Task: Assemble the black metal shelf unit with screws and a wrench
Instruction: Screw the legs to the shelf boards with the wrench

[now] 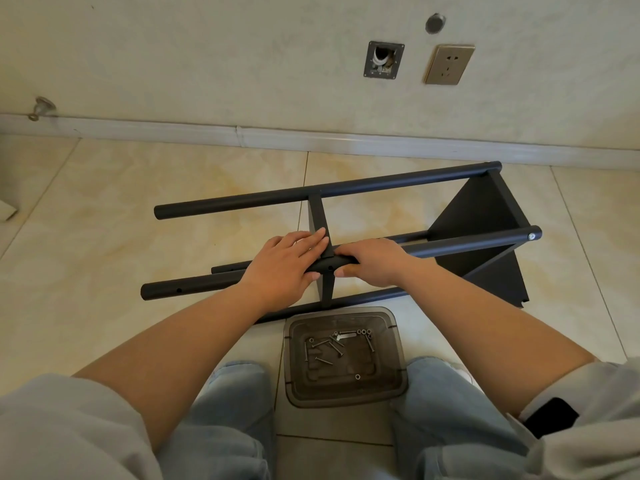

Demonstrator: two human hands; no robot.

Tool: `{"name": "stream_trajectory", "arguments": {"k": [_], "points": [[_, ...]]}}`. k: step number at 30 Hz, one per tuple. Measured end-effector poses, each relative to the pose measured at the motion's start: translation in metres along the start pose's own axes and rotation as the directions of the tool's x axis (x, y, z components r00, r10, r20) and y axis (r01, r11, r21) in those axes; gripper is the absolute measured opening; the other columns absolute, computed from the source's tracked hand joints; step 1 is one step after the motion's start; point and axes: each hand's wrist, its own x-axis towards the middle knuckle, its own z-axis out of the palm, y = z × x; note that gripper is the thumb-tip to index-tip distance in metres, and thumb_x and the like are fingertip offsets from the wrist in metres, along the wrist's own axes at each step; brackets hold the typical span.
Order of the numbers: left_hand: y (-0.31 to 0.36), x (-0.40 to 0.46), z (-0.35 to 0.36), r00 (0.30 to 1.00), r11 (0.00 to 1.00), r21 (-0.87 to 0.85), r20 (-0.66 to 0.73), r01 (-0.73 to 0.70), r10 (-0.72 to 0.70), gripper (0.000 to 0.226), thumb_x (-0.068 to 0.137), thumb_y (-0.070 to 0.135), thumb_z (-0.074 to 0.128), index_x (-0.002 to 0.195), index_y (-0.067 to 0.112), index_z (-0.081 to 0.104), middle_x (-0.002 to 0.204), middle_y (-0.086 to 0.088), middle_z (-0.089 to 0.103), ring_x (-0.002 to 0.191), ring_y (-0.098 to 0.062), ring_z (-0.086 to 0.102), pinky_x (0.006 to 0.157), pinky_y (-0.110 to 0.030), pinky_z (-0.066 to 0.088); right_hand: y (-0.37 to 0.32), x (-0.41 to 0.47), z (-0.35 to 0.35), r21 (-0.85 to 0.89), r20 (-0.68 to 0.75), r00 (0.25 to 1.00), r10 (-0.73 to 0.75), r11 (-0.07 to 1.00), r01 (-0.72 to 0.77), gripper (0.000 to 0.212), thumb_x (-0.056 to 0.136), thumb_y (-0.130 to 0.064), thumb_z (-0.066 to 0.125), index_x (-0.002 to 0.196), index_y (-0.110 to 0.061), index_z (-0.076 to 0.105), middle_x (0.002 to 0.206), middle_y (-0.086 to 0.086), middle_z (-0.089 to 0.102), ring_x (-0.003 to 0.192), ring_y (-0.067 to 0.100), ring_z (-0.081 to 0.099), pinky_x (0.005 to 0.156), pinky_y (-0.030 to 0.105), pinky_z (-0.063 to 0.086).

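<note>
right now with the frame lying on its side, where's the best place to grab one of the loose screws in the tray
Pinch a screw by its shank from straight above: the screws lie flat on the floor of the grey tray, whose raised walls block a sideways reach. Both the left hand and the right hand are busy on the shelf frame.

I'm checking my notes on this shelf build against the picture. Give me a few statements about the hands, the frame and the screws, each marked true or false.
1. The shelf frame lies on its side on the tiled floor. True.
2. The right hand holds a wrench. False: it grips a black tube of the frame; no wrench shows in either hand.
3. The loose screws lie in a tray between the knees. True.
4. The left hand is picking a screw from the tray. False: it rests on the frame beside the right hand.
5. A wall socket is on the wall behind. True.
</note>
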Motion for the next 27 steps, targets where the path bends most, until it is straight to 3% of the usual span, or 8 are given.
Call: {"name": "stream_trajectory", "arguments": {"k": [9,12,14,16,18,21,24,27], "points": [[-0.002,0.003,-0.002,1.000,0.999,0.030,-0.019,-0.019,0.020,0.062,0.097,0.051,0.032,0.151,0.029,0.009,0.158,0.011,0.008,0.143,-0.014,0.012,0.116,-0.035,0.010,0.000,0.000,0.001,0.007,0.023,1.000,0.004,1.000,-0.004,0.031,0.094,-0.046,0.049,0.117,-0.025,0.055,0.096,-0.004,0.062,0.088,0.016,0.055,0.076,0.031,0.043],[-0.002,0.004,0.001,0.999,0.999,0.013,-0.035,-0.036,0.037,0.063,0.096,0.052,0.036,0.150,0.027,0.016,0.158,0.008,0.015,0.143,-0.015,0.014,0.116,-0.036,0.010,0.000,0.000,0.009,-0.098,-0.129,0.992,-0.012,0.995,-0.001,0.041,0.089,-0.050,0.054,0.118,-0.021,0.056,0.103,-0.001,0.059,0.098,0.018,0.053,0.083,0.032,0.042],[-0.004,0.004,0.002,0.998,0.999,0.017,-0.049,-0.049,0.050,0.063,0.096,0.051,0.038,0.150,0.024,0.020,0.157,0.006,0.019,0.143,-0.017,0.016,0.116,-0.037,0.011,0.003,-0.007,0.016,-0.294,-0.374,0.915,-0.151,0.955,0.038,0.044,0.084,-0.049,0.060,0.112,-0.015,0.058,0.104,0.002,0.057,0.097,0.020,0.052,0.083,0.032,0.043],[-0.006,0.004,0.003,0.996,0.998,0.028,-0.062,-0.062,0.064,0.063,0.095,0.051,0.040,0.149,0.023,0.023,0.156,0.004,0.021,0.143,-0.019,0.017,0.116,-0.039,0.013,0.002,-0.016,0.022,-0.493,-0.507,0.763,-0.401,0.861,0.125,0.034,0.078,-0.044,0.062,0.090,-0.012,0.063,0.086,0.004,0.059,0.076,0.019,0.054,0.066,0.031,0.046],[-0.008,0.004,0.004,0.995,0.997,0.029,-0.063,-0.078,0.080,0.062,0.095,0.051,0.041,0.149,0.024,0.025,0.156,0.004,0.021,0.143,-0.020,0.017,0.116,-0.040,0.014,-0.002,-0.025,0.034,-0.551,-0.379,0.731,-0.567,0.773,0.313,0.023,0.080,-0.036,0.058,0.080,-0.013,0.062,0.073,0.001,0.059,0.062,0.014,0.048,0.057,0.028,0.045],[-0.011,0.004,0.007,0.996,0.997,0.024,-0.054,-0.074,0.075,0.063,0.095,0.054,0.036,0.150,0.027,0.021,0.158,0.004,0.012,0.145,-0.019,0.010,0.117,-0.039,0.009,-0.008,-0.032,0.068,-0.380,0.062,0.868,-0.492,0.793,0.476,0.025,0.097,-0.030,0.041,0.099,-0.012,0.058,0.086,0.002,0.058,0.072,0.012,0.049,0.066,0.026,0.043],[-0.013,0.007,0.010,0.996,0.997,0.008,-0.050,-0.070,0.071,0.064,0.095,0.056,0.032,0.150,0.029,0.017,0.159,0.006,0.004,0.145,-0.018,0.005,0.117,-0.038,0.007,-0.001,-0.023,0.113,-0.238,0.181,0.970,-0.164,0.949,0.205,0.026,0.099,-0.031,0.041,0.111,-0.014,0.056,0.099,0.001,0.058,0.086,0.013,0.054,0.075,0.026,0.044],[-0.014,0.009,0.012,0.997,0.998,-0.032,-0.055,-0.059,0.058,0.064,0.094,0.057,0.035,0.149,0.031,0.018,0.159,0.008,0.005,0.145,-0.016,0.005,0.116,-0.036,0.009,0.017,-0.007,0.151,-0.095,0.322,0.931,0.172,0.984,-0.148,0.033,0.094,-0.029,0.052,0.124,-0.016,0.055,0.117,0.004,0.060,0.104,0.018,0.057,0.090,0.031,0.048]]}}
